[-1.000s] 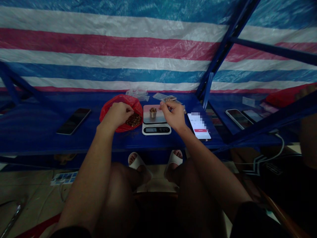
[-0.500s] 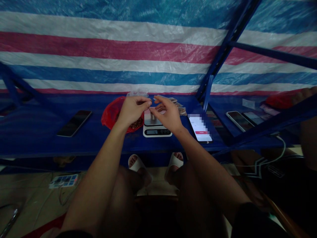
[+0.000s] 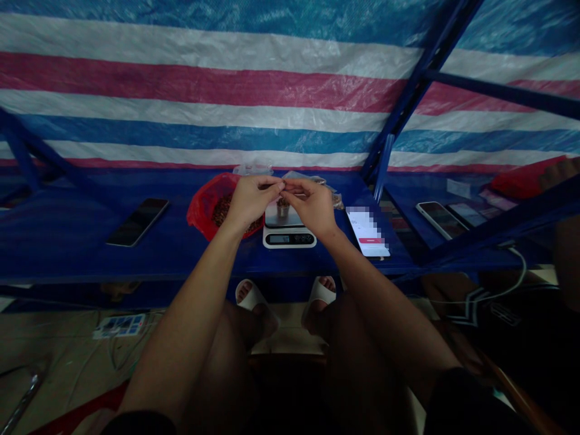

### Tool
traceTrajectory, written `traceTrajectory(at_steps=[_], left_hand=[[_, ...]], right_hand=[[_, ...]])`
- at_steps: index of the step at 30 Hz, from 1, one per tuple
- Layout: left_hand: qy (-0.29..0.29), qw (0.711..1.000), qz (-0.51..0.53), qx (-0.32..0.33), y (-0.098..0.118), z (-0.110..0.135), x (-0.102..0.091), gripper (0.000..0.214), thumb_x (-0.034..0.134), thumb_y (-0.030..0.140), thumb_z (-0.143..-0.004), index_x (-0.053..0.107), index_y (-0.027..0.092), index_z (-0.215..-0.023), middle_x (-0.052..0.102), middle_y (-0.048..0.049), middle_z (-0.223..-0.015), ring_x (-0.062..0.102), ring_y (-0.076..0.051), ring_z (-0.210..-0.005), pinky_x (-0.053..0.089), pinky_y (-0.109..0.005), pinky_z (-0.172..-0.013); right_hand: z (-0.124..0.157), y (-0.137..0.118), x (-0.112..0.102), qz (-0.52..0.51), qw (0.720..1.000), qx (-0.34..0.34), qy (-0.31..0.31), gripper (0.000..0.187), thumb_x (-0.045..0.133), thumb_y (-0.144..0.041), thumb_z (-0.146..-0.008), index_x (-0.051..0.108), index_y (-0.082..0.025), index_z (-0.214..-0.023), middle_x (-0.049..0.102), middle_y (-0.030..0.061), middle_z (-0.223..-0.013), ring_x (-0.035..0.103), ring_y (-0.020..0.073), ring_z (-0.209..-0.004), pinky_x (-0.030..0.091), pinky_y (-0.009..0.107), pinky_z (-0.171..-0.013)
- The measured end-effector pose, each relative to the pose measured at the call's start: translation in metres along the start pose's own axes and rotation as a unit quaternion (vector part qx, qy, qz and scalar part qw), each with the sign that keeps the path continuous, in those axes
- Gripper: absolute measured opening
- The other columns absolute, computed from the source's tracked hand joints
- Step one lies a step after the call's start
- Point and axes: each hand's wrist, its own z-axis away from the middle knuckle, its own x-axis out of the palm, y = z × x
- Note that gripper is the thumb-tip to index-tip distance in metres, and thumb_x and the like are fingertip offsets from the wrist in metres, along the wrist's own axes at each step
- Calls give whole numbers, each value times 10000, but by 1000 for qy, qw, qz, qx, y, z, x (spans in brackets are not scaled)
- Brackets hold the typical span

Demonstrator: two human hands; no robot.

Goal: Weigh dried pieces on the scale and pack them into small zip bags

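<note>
My left hand [image 3: 248, 199] and my right hand [image 3: 309, 204] meet fingertip to fingertip above a small digital scale [image 3: 289, 237] on the blue table [image 3: 181, 254]. Both hands are pinched closed on something small that I cannot make out. A small metal cup [image 3: 283, 208] with brown pieces stands on the scale platform, just below my fingers. A red plastic bag [image 3: 203, 205] of brown pieces lies left of the scale, partly hidden behind my left hand.
A dark phone [image 3: 137, 222] lies at the left of the table. A lit phone [image 3: 368, 231] lies right of the scale. Clear plastic bags [image 3: 252, 170] sit behind. More phones [image 3: 437, 217] lie at the far right under a blue metal frame [image 3: 399, 103].
My left hand left the red bag and rose to meet my right hand above the scale. Both hands have since closed together, fingertips touching.
</note>
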Motion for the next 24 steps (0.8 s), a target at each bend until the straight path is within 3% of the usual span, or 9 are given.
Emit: traceTrajectory(at_steps=[6,15,20,24], left_hand=[[6,1000,-3,-16,7,10,-24,293,851,410,-903,887,169,-1066,872,-106,-1055,799,-270,-1019,656,-384,-927],[7,992,-6,-125,8,31,-87,404,959,472,-721,857,173,-972,843,-93,-959,779,-230,-887,643,-344,-846],[11,980,-97,-175,-1,32,-101,221,868,380,-695,814,206,-821,811,-50,-800,725,-206,-728,571,-296,-696],[-14,963,-196,-184,-9,28,-102,105,772,329,-693,795,238,-740,805,-28,-749,725,-221,-700,524,-284,-640]], right_hand=[[-4,-13,16,-5,999,3,-33,217,808,-236,-972,853,-219,-1184,863,74,-1103,821,228,-1013,690,422,-1005],[3,-36,70,50,993,-46,-98,271,729,-87,-993,860,-221,-1189,856,69,-1165,796,231,-1112,634,413,-1070],[8,-42,89,42,985,21,-167,362,678,-7,-963,832,-197,-1230,867,76,-1152,813,223,-1060,638,361,-1013],[12,-51,90,93,972,12,-216,293,646,12,-951,827,-170,-1093,860,95,-1093,805,237,-1031,622,345,-967]])
